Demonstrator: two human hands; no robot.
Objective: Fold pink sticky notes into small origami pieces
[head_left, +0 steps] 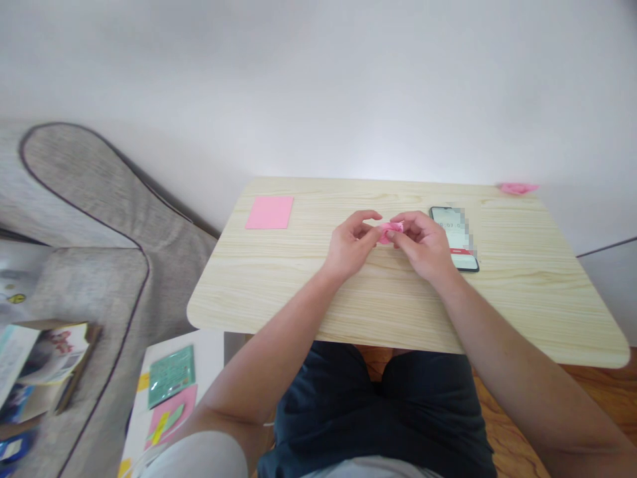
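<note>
Crumpled pink paper at the tabletop's centre, pinched between two hands.
The left hand, half-curled, and right hand, thumb against fingers, grip its 9 and 3 o'clock edges; likely light, soft, easily torn, best held by thicker folds; smartphone at 3, pink square sheet past 9, pink crumpled piece farthest, toward 2.

phone, faint "07", other digits unclear
</note>
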